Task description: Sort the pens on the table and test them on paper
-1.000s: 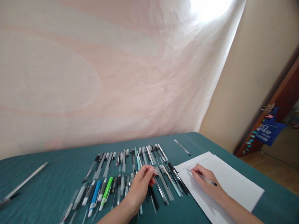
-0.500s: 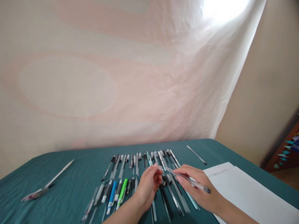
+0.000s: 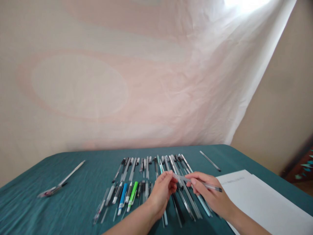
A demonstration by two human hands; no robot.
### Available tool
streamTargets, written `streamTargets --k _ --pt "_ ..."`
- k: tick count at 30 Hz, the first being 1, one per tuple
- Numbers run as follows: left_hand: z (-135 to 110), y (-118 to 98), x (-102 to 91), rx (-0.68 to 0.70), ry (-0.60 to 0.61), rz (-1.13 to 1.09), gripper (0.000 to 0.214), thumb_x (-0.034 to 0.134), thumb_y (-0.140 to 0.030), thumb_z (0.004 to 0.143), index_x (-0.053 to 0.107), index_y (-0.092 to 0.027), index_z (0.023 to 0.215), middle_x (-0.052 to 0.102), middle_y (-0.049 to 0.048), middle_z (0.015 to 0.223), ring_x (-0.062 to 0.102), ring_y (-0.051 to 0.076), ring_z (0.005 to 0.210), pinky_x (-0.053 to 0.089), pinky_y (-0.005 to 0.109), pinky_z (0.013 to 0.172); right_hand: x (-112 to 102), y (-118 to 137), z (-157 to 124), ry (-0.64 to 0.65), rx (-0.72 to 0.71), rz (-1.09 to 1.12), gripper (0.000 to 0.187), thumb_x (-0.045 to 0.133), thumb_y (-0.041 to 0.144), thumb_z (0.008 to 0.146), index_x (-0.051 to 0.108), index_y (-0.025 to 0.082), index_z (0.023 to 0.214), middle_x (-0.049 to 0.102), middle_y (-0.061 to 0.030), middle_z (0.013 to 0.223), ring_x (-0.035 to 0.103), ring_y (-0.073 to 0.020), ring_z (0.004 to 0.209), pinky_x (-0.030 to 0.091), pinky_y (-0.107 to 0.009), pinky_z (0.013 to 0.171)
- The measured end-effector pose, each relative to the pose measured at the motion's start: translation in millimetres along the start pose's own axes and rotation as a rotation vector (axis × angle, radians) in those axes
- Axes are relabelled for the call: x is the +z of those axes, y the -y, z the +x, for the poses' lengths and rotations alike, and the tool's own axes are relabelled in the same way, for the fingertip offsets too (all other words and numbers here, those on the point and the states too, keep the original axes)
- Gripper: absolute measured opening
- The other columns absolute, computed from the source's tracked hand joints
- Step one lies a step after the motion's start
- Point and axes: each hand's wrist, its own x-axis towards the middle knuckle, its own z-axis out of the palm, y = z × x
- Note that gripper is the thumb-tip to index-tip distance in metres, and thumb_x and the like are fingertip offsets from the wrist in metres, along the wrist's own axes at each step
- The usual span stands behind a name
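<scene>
In my right hand (image 3: 207, 189) is a clear-barrelled pen (image 3: 212, 187), held slantwise between thumb and fingers with its dark end pointing right. My left hand (image 3: 164, 189) is closed in a pinch on a small clear piece at the pen's other end, which looks like its pen cap (image 3: 174, 176). Cap and pen appear to meet between the two hands. Just below and behind my hands lie rows of pens; the left forearm covers part of the near row. A green marker (image 3: 132, 196) and a blue marker (image 3: 123, 199) lie left of my left hand.
White paper sheets (image 3: 264, 202) with faint scribbles lie at the right on the green tablecloth (image 3: 80, 209). A single pen (image 3: 210, 160) lies at the back right. At the left are a white pen (image 3: 72, 172) and a few others. A pale cloth (image 3: 146, 81) hangs behind.
The small gap between the clear cap in my left hand and the pen in my right has closed. The view has shifted slightly, moving the scene a little rightward.
</scene>
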Motion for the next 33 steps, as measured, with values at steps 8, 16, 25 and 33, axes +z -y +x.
streamTargets --k 8,16,25,33 --pt "-11 -9 7.0 0.127 0.056 0.332 0.034 0.045 -0.052 0.077 0.046 -0.018 0.070 0.053 -0.0016 0.065 0.047 0.010 0.057 0.036 0.023 0.058 9 -3 -3 -0.028 0.003 0.181 0.031 0.040 0.037 0.086 0.061 0.016 0.097 0.063 -0.0050 0.074 0.054 -0.0128 0.058 0.046 -0.023 0.050" --pt "-26 -7 10.0 0.282 0.098 0.509 0.032 0.030 -0.049 0.084 0.044 -0.022 0.073 0.052 -0.0007 0.065 0.049 0.014 0.062 0.039 0.026 0.063 28 -5 -10 -0.037 -0.006 0.323 0.032 0.039 0.037 0.087 0.061 0.017 0.098 0.060 -0.0052 0.074 0.055 -0.0136 0.058 0.046 -0.023 0.047" --pt "-30 -1 13.2 0.269 0.145 0.428 0.028 0.029 -0.049 0.085 0.037 -0.022 0.078 0.051 -0.0023 0.064 0.050 0.013 0.059 0.038 0.025 0.061 39 -7 -14 -0.082 -0.120 0.232 0.031 0.037 0.034 0.088 0.061 0.019 0.100 0.058 -0.0037 0.073 0.056 -0.0142 0.059 0.049 -0.027 0.057" --pt "-28 2 15.4 0.252 0.148 0.369 0.028 0.029 -0.048 0.085 0.035 -0.022 0.077 0.046 -0.0043 0.061 0.046 0.012 0.056 0.037 0.025 0.058 42 -7 -13 -0.090 -0.145 0.217 0.030 0.037 0.033 0.088 0.062 0.020 0.099 0.057 -0.0036 0.073 0.056 -0.0149 0.061 0.048 -0.026 0.057"
